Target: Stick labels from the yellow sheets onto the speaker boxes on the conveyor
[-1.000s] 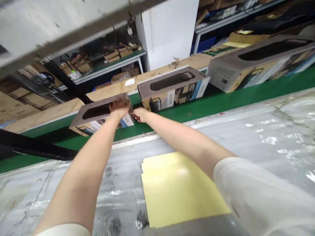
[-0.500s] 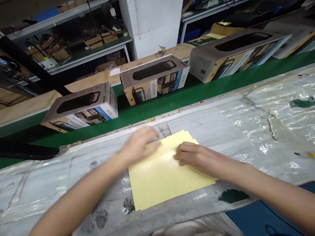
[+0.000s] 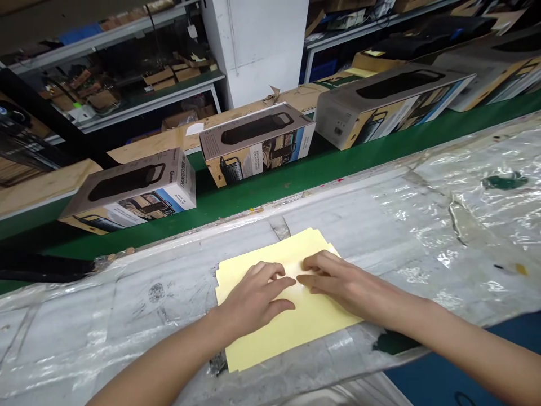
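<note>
Looking down from the head view, I start at the left of the frame, where a box [image 3: 131, 190] lies flat on the green belt [image 3: 338, 163], well apart from my hands. A second box [image 3: 257, 144] sits on the belt at upper centre, and a third box [image 3: 389, 101] lies further along at upper right.

Below the belt, a worktop [image 3: 105, 316] wrapped in clear film fills the lower half of the frame. At lower centre lies a stack of yellow sheets [image 3: 304, 327], flat on the film, its edges slightly fanned at the top left corner.

My left hand [image 3: 253, 299] rests palm down on the sheets, fingers spread and slightly curled, gripping nothing. Just to its right, my right hand [image 3: 338, 282] also lies flat on the sheets, fingers pointing left. The fingertips of both hands nearly meet at the middle of the stack; I cannot tell whether they touch each other.
</note>
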{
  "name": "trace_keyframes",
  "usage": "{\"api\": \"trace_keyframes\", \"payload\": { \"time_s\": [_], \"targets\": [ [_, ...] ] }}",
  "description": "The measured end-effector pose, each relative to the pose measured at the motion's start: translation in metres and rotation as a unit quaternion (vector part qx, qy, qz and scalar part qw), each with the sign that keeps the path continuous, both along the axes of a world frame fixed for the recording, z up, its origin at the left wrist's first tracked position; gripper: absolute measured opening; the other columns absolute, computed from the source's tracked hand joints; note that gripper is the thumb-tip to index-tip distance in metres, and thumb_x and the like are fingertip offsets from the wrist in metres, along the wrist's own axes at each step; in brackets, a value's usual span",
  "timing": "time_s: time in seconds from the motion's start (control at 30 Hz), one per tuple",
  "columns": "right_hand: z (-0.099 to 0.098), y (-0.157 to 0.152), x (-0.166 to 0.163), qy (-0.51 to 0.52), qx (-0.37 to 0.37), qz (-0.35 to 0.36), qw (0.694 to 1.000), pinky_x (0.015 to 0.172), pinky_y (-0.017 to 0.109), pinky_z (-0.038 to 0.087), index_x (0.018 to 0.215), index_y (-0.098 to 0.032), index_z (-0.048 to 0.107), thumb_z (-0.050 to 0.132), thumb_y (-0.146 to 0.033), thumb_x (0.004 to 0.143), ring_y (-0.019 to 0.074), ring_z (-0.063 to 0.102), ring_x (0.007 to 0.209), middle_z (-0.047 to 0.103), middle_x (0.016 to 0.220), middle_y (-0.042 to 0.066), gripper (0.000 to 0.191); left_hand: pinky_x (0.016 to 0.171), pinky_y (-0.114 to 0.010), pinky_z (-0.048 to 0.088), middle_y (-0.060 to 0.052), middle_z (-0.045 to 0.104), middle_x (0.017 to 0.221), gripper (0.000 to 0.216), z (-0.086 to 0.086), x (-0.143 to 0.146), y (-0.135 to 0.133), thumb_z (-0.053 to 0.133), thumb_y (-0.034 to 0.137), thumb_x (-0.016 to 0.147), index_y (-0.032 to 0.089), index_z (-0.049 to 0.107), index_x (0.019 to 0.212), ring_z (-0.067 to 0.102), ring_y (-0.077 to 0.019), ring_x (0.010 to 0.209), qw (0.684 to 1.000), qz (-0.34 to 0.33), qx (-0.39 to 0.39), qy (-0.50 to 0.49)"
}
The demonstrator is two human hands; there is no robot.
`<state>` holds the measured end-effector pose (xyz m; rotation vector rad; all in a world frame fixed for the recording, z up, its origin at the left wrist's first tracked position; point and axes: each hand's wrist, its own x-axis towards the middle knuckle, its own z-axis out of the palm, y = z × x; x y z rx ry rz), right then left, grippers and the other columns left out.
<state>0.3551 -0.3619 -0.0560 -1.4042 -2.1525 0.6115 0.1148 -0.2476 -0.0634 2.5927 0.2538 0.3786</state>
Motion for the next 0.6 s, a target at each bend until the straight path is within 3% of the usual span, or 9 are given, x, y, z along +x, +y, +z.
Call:
{"api": "trace_keyframes", "payload": {
  "time_s": [0.13, 0.27, 0.37, 0.5, 0.6],
  "targets": [
    [-0.003, -0.007, -0.001, 0.021, -0.015, 0.000, 1.000, 0.083, 0.035, 0.050, 0.111, -0.022, 0.068, 0.040, -0.018, 0.106, 0.0241, 0.060, 0.104, 0.061, 0.115, 0.011, 0.029, 0.086, -0.035, 0.050, -0.010, 0.062, 0.119, 0.028, 0.001, 0.000, -0.003, 0.062, 0.040, 0.100, 0.021, 0.063, 0.120, 0.059, -0.0230, 0.102, 0.999, -0.001, 0.033, 0.002],
    [0.003, -0.006, 0.002, 0.081, -0.112, -0.034, 0.990, 0.086, 0.033, 0.052, 0.094, -0.023, 0.065, 0.046, -0.023, 0.104, 0.0229, 0.063, 0.106, 0.061, 0.119, 0.009, 0.022, 0.089, -0.034, 0.047, -0.008, 0.064, 0.121, 0.030, -0.001, 0.000, -0.005, 0.060, 0.045, 0.101, 0.020, 0.063, 0.118, 0.059, -0.0228, 0.107, 0.994, 0.002, 0.110, 0.002],
    [0.016, 0.004, 0.012, 0.158, -0.183, -0.031, 0.970, 0.086, 0.032, 0.052, 0.079, -0.022, 0.061, 0.055, -0.031, 0.101, 0.0226, 0.066, 0.100, 0.066, 0.109, 0.007, 0.024, 0.090, -0.031, 0.044, -0.008, 0.063, 0.127, 0.029, -0.004, 0.001, -0.006, 0.056, 0.043, 0.104, 0.018, 0.063, 0.116, 0.059, -0.0198, 0.111, 0.983, -0.024, 0.179, 0.024],
    [0.043, 0.041, 0.031, 0.228, -0.223, -0.046, 0.947, 0.073, 0.031, 0.053, 0.075, -0.021, 0.062, 0.065, -0.045, 0.093, 0.0212, 0.065, 0.078, 0.067, 0.082, 0.005, 0.031, 0.084, -0.030, 0.043, -0.008, 0.064, 0.131, 0.031, -0.007, 0.001, -0.005, 0.061, 0.045, 0.101, 0.016, 0.064, 0.113, 0.060, -0.0178, 0.108, 0.967, -0.068, 0.241, 0.039],
    [0.058, 0.093, 0.042, 0.199, -0.131, -0.058, 0.969, 0.069, 0.032, 0.051, 0.077, -0.021, 0.063, 0.064, -0.049, 0.092, 0.0206, 0.062, 0.073, 0.067, 0.078, 0.005, 0.032, 0.082, -0.029, 0.045, -0.004, 0.070, 0.117, 0.022, 0.001, 0.008, 0.017, 0.057, 0.040, 0.103, 0.020, 0.065, 0.100, 0.063, -0.0154, 0.101, 0.978, -0.099, 0.182, 0.010]
  ]
}}
